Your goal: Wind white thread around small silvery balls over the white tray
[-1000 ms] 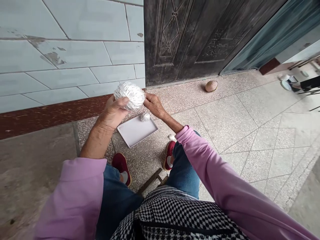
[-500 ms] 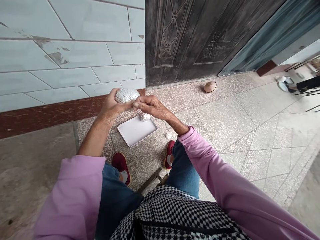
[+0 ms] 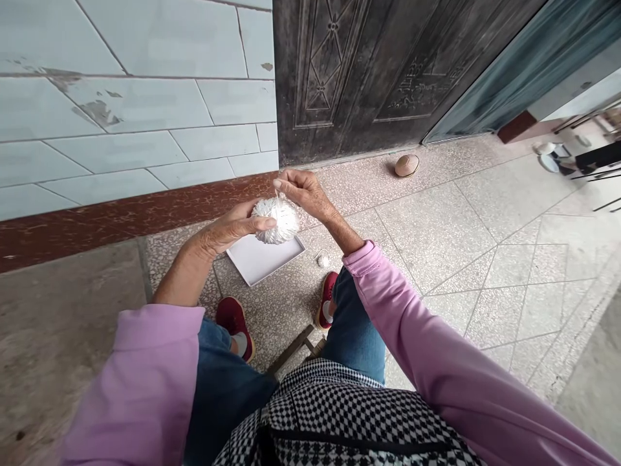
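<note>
My left hand [image 3: 233, 226] is wrapped round a fluffy white ball of yarn [image 3: 279, 223], its thumb lying across the front. Just above the ball, my right hand [image 3: 305, 191] pinches a thin white strand [image 3: 277, 199] that runs down to it. Below the ball a shallow white tray [image 3: 252, 265] rests on the floor, partly covered by the ball and my left hand. A small white ball [image 3: 323, 260] with a loose strand lies on the floor to the right of the tray, near my right shoe.
A pinkish rounded object [image 3: 406, 166] sits on the floor by the dark carved door [image 3: 354, 77]. The tiled wall [image 3: 145, 103] stands ahead on the left. My red shoes [image 3: 233, 320] flank the tray, and a wooden stool part [image 3: 294, 349] shows between my legs.
The yarn ball has turned and come down to the right with my left hand, now covering the small ball at the tray's edge. My right hand has risen slightly, drawing the strand up.
</note>
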Tool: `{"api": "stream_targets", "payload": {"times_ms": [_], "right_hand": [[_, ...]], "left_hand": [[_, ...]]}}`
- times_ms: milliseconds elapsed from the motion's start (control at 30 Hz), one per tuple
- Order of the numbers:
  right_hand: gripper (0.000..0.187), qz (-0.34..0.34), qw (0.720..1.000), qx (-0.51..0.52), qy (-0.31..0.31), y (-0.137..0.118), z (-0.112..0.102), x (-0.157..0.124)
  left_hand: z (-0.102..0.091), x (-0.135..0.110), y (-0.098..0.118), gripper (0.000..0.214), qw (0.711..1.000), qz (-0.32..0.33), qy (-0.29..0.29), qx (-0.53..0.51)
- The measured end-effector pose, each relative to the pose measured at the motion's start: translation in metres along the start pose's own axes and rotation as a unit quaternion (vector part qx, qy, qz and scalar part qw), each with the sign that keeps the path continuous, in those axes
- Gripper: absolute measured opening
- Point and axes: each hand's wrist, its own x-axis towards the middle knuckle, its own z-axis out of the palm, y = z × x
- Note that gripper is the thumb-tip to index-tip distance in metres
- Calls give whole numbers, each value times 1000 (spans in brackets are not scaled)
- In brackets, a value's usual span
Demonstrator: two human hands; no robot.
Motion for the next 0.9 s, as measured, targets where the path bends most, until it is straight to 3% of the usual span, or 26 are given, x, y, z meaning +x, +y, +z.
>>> {"api": "stream_targets", "payload": {"times_ms": [133, 300, 433, 667, 800, 900], "right_hand": [[64, 31, 999, -7, 10, 15, 1, 7], [56, 35, 999, -34, 12, 24, 0, 11], [52, 27, 992, -126, -17, 17, 5, 3], [34, 29, 980, -187, -69, 3, 11, -8], [38, 12, 969, -216, -118, 5, 23, -12], [44, -17, 967, -194, -162, 6, 30, -15]], "left_hand": [[-6, 5, -5, 100, 999, 18, 19, -47], [-9, 16, -1, 113, 978, 108, 80, -157], [-8, 22, -1, 109, 957, 137, 169, -195], [-9, 24, -6, 87, 937, 155, 220, -223], [-16, 27, -11, 80, 921, 164, 268, -232], [-25, 29, -19, 88, 922, 139, 320, -166]]}}
